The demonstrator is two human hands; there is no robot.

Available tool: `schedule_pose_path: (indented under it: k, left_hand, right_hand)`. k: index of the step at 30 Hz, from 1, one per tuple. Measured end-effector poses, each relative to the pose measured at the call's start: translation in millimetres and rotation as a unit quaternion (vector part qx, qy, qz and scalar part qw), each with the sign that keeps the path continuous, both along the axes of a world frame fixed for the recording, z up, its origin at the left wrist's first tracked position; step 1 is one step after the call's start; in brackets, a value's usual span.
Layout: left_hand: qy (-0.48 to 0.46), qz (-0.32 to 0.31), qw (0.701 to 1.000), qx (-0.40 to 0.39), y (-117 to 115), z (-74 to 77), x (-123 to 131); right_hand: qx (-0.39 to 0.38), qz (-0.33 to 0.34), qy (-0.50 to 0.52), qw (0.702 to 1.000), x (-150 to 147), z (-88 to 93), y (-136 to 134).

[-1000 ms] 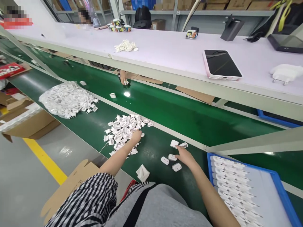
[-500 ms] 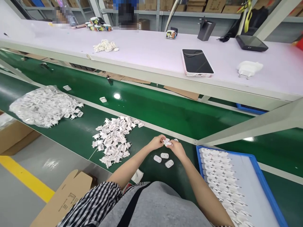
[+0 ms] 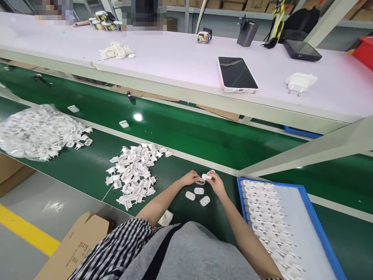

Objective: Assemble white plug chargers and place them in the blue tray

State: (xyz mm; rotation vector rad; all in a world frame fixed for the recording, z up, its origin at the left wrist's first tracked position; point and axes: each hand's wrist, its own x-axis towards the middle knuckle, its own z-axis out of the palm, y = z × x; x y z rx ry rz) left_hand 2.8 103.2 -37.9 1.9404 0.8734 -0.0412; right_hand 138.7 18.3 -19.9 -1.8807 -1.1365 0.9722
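Nearby, to the left of a blue tray (image 3: 321, 233), I see a worker (image 3: 201, 252) whose left hand (image 3: 191, 178) pinches a small white shell (image 3: 200, 181), fingertips nearly together. The right hand (image 3: 217, 183), fingers curled closed, grips a second white piece (image 3: 206, 176) just beside it. Three white cases (image 3: 199, 191) also lie left of the tray; white plugs (image 3: 134, 167) heap farther left.

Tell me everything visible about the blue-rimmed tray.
The shallow tray has a blue, plastic-looking rim and a pale floor. White plug pieces sit in rows along its left side, thin prongs showing at the rows' right ends. It lies flat on the dark green worktop, right of the right hand, its near end out of frame. The right forearm overlaps it in view; whether they touch is unclear.
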Motion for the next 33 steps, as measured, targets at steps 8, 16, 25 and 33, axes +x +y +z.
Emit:
schedule_pose_path:
  k: [8,16,25,33]
  left_hand:
    - [-0.034,0.028,0.999,-0.005,-16.4,6.2,-14.4]
    - [0.04,-0.016,0.989,0.142,-22.2,9.3,-7.6]
    - [0.24,-0.099,0.95,0.175,-20.3,37.5,16.7]
    - [0.328,-0.128,0.936,0.019,1.7,47.3,47.6]
  right_hand:
    - [0.002,0.12,-0.16,0.98,-16.1,-1.6,-3.8]
    - [-0.017,0.187,-0.285,0.94,-18.7,3.3,-1.3]
    - [-0.113,0.311,-0.342,0.879,-15.2,16.4,14.7]
    - [-0.133,0.307,-0.349,0.875,-15.9,12.3,16.9]
